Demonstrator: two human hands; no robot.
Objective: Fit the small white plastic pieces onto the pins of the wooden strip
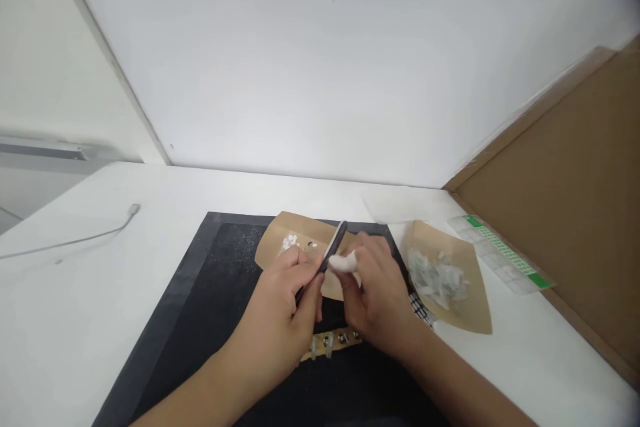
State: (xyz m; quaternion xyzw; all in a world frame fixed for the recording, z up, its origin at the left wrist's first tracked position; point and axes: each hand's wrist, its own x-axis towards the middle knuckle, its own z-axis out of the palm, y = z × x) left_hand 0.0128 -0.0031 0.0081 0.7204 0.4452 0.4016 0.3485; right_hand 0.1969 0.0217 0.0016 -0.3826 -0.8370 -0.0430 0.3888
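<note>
My left hand (285, 310) is closed around a narrow dark stick (336, 240) with a pale edge and a rounded tip, which looks like a nail file. It slants up and to the right. Close beside it, my right hand (377, 287) has its fingers curled together, with a white covering (344, 262) on one finger. What these fingers pinch, if anything, is hidden. Beneath both hands lies a tan paper sheet (273, 237) bearing small white pieces (290, 241). Nearer to me is a tan strip (343, 341) with round metal studs and small clear pieces on it.
A black mat (200, 320) covers the middle of the white table (65, 320). At right, another tan paper (473, 307) holds a heap of translucent pieces (439, 279). Beyond it lies a clear case (505, 257) with a green label, near a brown board (565, 213). A cable (95, 238) runs at left.
</note>
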